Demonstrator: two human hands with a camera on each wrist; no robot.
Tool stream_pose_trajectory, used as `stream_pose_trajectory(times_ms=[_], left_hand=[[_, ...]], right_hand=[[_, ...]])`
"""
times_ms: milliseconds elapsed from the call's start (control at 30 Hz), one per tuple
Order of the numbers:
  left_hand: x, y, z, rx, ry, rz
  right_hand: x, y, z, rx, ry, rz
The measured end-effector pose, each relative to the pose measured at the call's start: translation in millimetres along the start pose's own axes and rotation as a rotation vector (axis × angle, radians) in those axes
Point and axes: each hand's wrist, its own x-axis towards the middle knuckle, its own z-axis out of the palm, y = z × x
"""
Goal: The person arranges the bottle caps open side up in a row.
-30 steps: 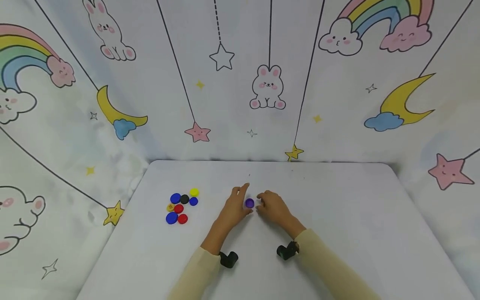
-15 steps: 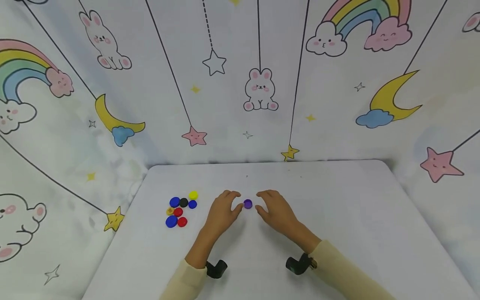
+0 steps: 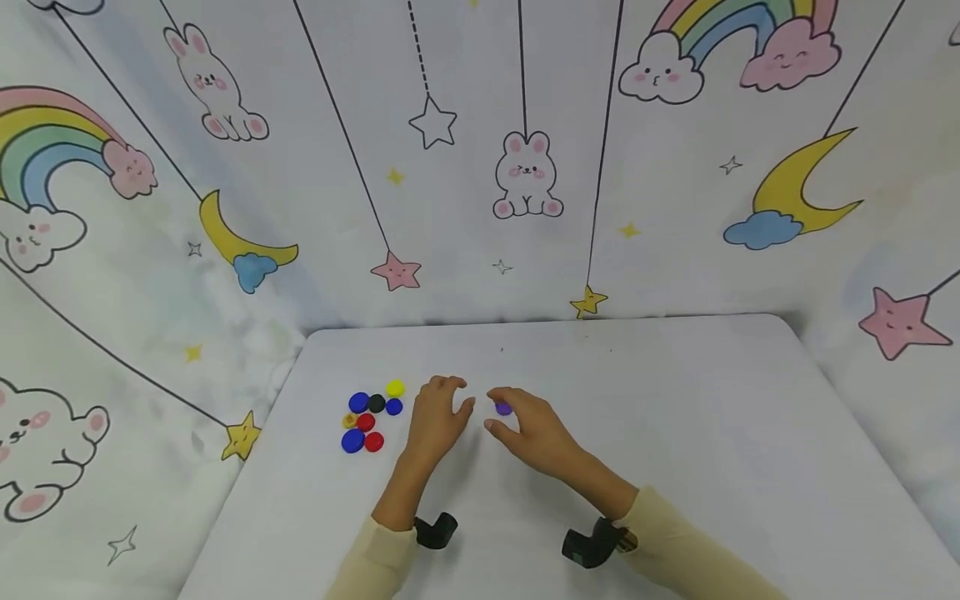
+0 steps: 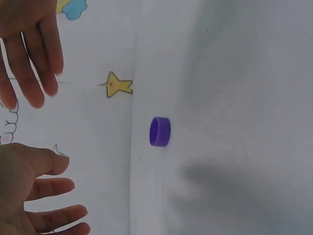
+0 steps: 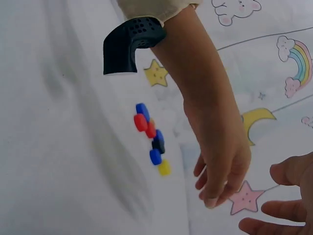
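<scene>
A small purple bottle cap (image 3: pixel 503 409) stands on the white table, partly hidden behind my right hand in the head view. Seen from the left wrist, the purple cap (image 4: pixel 160 131) has its hollow side up. My right hand (image 3: pixel 534 427) is just over and beside it, thumb and fingers apart in a loose curve with nothing between them. To the left of the cap, my left hand (image 3: pixel 437 422) hovers with bent, spread fingers, holding nothing. The left wrist view also has both hands at its left edge, apart from the cap.
A cluster of round caps (image 3: pixel 365 422) in blue, red, black and yellow lies left of my left hand. Black wrist cameras (image 3: pixel 592 543) hang under both sleeves. A patterned cloth wall (image 3: pixel 450 208) rises behind the table's far edge (image 3: pixel 540 322).
My left hand has drawn away from the purple cap to the left. The right hand has opened wider and shifted left, now overlapping the cap. The head view has tilted slightly.
</scene>
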Motion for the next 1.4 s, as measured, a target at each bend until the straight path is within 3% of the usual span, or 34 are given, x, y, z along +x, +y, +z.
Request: stream_pose_trajectory(times_ms=[167, 333, 433, 667, 800, 1067, 1400], left_hand=[[1.1, -30.1, 8.9, 0.147, 0.022, -0.053], [6.7, -62.8, 19.5, 0.384, 0.076, 0.019], [8.5, -79.2, 21.0, 0.463, 0.083, 0.024], [8.7, -93.7, 18.0, 0.442, -0.076, -0.042], [7.7, -94.9, 17.2, 0.423, -0.112, -0.05], [10.9, -106.1, 15.7, 0.372, -0.004, -0.08], [11.5, -114.4, 9.8, 0.422, 0.015, -0.082]], right_hand=[[-2.4, 4, 4, 0.019, -0.016, 0.011], [-5.7, 10, 6, 0.031, 0.014, 0.001], [-7.6, 11, 6, 0.063, 0.03, -0.028], [-11.9, 18, 3, 0.086, 0.071, -0.061], [-13.6, 21, 0, 0.084, 0.069, -0.052], [-15.0, 25, 0, 0.07, 0.046, -0.021], [-16.0, 24, 8, 0.087, 0.035, -0.027]])
